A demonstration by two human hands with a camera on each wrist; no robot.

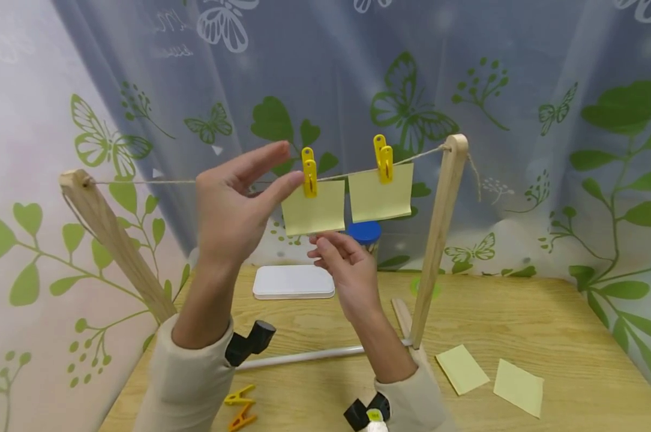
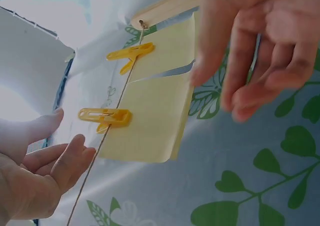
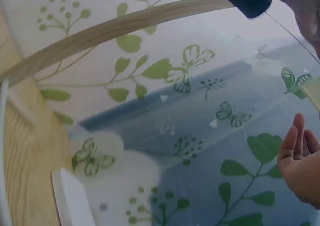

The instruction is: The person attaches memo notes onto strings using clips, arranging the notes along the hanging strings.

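Two pale yellow sticky notes hang side by side from a thin string [image 1: 152, 182]. A yellow clothespin [image 1: 309, 180] clips the left note [image 1: 314, 213], and a second clothespin [image 1: 386, 165] clips the right note [image 1: 381, 198]. Beside the left clothespin is my left hand [image 1: 230, 207], thumb and index finger spread apart. The left wrist view shows a gap between those fingers and the clothespin [image 2: 107, 117]. My right hand [image 1: 352, 282] is just under the left note's bottom edge, fingers loosely bent and holding nothing. From the left wrist, its thumb overlaps the note's lower corner.
Wooden posts [image 1: 117, 240] [image 1: 435, 246] hold the string, with a white rod [image 1: 309, 357] low between them. Behind stand a white case [image 1: 294, 282] and a blue-lidded jar [image 1: 365, 233]. Yellow [image 1: 240, 395] and orange clothespins [image 1: 242, 418] lie front left; sticky notes [image 1: 462, 369] [image 1: 518, 388] lie right.
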